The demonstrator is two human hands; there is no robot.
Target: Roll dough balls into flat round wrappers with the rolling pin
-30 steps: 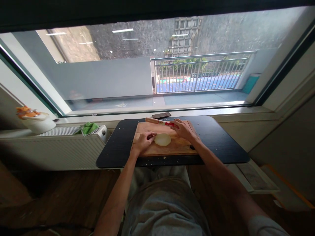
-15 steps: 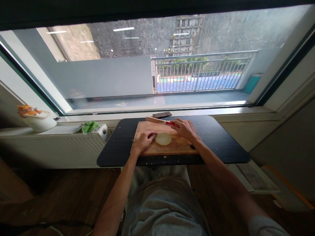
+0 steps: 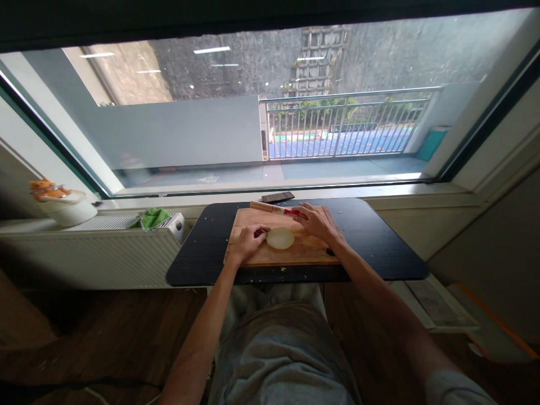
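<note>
On the tabletop before the window: a wooden cutting board (image 3: 304, 256) lies flat on the black tabletop (image 3: 373, 242), a little nearer to its left side than to its right.
Dough: one thin, pale, round dough sheet (image 3: 280, 238) lies on the board, near the middle of it, between the two hands.
Left hand: the left hand (image 3: 250, 242) is low over the left part of the board. Thumb and fingertips come close together at the left edge of the dough sheet; whether this grip pinches the dough, I cannot tell from where I stand.
Right hand: the right hand (image 3: 315, 220) is at the upper right of the board, and its grip is closed around the red-labelled end of the rolling pin (image 3: 266, 207).
Rolling pin: its bare wooden end points to the left, at the far edge of the board. It is apart from the dough sheet, on the side toward the window.
Crumbs: small pale crumbs (image 3: 283, 269) are scattered on the near edge of the tabletop.
Window sill: a dark flat block (image 3: 277, 197) lies just behind the board.
Radiator: to the left, a green cloth (image 3: 154, 218) rests upon the white radiator (image 3: 105, 261).
</note>
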